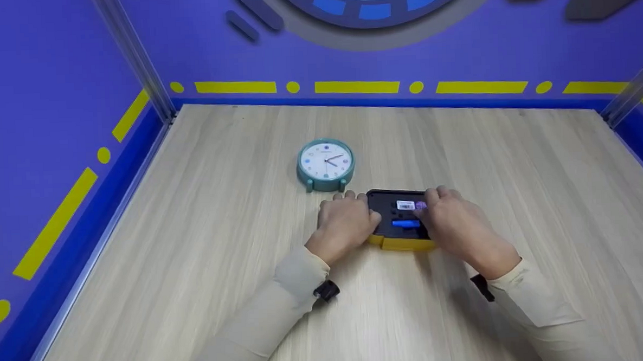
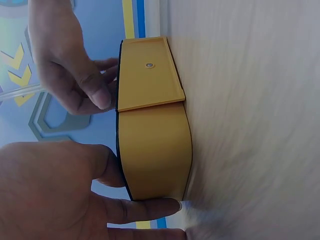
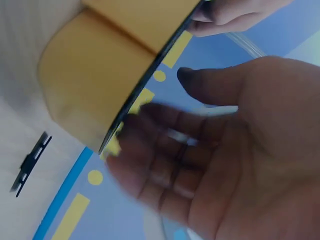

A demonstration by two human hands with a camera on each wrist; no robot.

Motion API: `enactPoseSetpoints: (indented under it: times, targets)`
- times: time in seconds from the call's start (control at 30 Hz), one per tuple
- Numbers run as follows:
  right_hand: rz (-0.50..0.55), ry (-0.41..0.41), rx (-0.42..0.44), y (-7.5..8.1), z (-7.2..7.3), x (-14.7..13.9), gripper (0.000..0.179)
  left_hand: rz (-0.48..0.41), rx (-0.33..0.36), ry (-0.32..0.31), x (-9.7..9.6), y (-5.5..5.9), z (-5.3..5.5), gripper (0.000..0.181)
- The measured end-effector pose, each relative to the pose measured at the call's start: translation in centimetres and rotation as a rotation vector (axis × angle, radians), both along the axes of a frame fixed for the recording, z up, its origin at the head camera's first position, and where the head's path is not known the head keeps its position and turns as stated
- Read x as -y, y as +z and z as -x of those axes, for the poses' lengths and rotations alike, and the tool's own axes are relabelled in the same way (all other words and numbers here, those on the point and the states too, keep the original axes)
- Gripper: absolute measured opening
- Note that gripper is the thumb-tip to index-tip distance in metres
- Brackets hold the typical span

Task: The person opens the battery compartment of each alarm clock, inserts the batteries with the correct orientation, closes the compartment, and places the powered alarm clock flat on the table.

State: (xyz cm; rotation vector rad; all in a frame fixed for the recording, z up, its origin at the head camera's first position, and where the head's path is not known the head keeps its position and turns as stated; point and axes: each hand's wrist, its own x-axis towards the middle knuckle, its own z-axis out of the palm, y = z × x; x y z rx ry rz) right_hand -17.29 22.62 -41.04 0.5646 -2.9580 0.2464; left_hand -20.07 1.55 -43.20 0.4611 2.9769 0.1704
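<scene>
A yellow clock (image 1: 405, 244) lies with its black back (image 1: 384, 216) facing up. A blue battery (image 1: 406, 223), a white label and small knobs show on that back. At its left end my left hand (image 1: 345, 225) grips it. In the left wrist view, the thumb (image 2: 107, 167) is on the black rim and a finger lies along the yellow side. Over the right end is my right hand (image 1: 456, 226), its fingers (image 3: 150, 145) loosely bent and blurred near the rim, its thumb apart from them. No object shows between them; part of the back is hidden beneath this hand.
A round teal clock (image 1: 325, 161) lies face up just beyond my left hand. In the right wrist view, a thin black slotted piece (image 3: 31, 164) lies on the wooden table (image 1: 234, 168). Blue panels (image 1: 349, 60) with yellow marks stand along the table's back and sides.
</scene>
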Motion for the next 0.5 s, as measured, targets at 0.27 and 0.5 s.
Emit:
enactPoseSetpoints:
  times: [0.27,0.5]
  targets:
    - [-0.06,-0.232,0.085,-0.51,-0.29,-0.25,0.058,0.016,0.002,0.0,0.02,0.05,-0.02,0.051]
    - [-0.119,-0.269,0.162,-0.91,-0.18,-0.32,0.072,0.032,0.008,0.001,-0.05,0.08,0.01,0.052]
